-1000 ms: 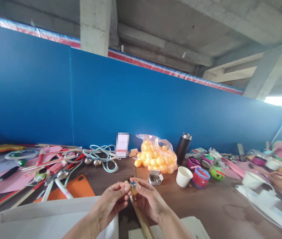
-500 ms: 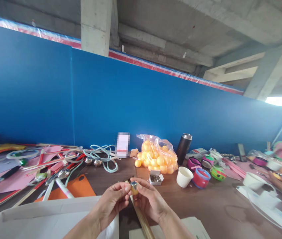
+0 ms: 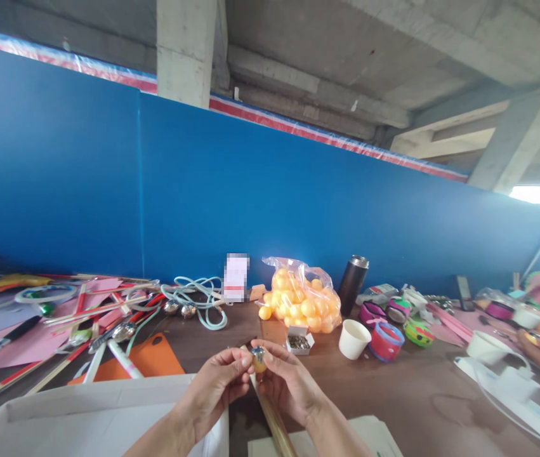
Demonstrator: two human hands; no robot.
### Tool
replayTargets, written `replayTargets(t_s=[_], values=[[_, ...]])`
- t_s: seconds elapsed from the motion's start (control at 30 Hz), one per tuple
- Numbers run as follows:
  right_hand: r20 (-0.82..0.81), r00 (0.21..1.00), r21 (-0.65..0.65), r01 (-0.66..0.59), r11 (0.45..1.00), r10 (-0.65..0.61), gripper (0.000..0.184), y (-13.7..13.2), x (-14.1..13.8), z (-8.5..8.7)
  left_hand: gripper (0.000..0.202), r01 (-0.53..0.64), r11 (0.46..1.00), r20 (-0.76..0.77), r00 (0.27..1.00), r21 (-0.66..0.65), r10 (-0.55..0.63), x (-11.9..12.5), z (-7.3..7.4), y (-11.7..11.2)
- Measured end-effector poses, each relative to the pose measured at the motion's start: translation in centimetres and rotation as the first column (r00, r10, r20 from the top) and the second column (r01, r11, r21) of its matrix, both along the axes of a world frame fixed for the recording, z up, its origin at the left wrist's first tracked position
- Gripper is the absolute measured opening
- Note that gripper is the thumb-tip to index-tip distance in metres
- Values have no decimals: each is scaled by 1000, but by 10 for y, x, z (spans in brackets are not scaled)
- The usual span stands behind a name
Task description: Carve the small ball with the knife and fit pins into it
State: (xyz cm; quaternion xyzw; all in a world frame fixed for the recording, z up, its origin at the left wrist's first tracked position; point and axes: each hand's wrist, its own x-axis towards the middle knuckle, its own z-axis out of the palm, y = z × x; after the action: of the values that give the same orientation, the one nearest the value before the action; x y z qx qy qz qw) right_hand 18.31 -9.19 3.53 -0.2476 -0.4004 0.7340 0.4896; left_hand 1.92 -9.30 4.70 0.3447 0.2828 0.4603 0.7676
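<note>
A small shiny ball [image 3: 259, 360], silver on top and golden below, is held up in front of me between both hands. My right hand [image 3: 293, 384] is closed on it, thumb at its right side and fingers behind. At its left edge, my left hand [image 3: 222, 384] pinches with thumb and forefinger; whether something tiny is also in that pinch is hidden. Below the ball, a long golden-brown stick [image 3: 274, 419] slants toward me between my wrists. Just beyond my right fingers stands a small open box [image 3: 300, 343] of little metal pieces.
A plastic bag of orange balls [image 3: 298, 301], a black bottle [image 3: 353, 284] and a white paper cup [image 3: 354, 339] stand ahead. Sticks, cords and an orange sheet [image 3: 155, 357] clutter the left, behind a white box [image 3: 98, 412]. Another person's hand [image 3: 536, 349] shows at far right, near a power strip [image 3: 517, 400].
The ball has turned slightly between my fingers, so its silver top shows more plainly. Both hands stay in nearly the same place and keep their grip.
</note>
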Motion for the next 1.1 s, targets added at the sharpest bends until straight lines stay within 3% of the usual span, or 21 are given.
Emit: replayTargets(t_s=[0.4,1.1], values=[[-18,1000,20,2,1000,-1,28,0,1,2,17,-44,994,-42,998,104,49,3,-1,-2],[21,999,53,42,998,-43,30,-7,-7,13,26,-94,991,-117,987,98,106,6,8,-6]])
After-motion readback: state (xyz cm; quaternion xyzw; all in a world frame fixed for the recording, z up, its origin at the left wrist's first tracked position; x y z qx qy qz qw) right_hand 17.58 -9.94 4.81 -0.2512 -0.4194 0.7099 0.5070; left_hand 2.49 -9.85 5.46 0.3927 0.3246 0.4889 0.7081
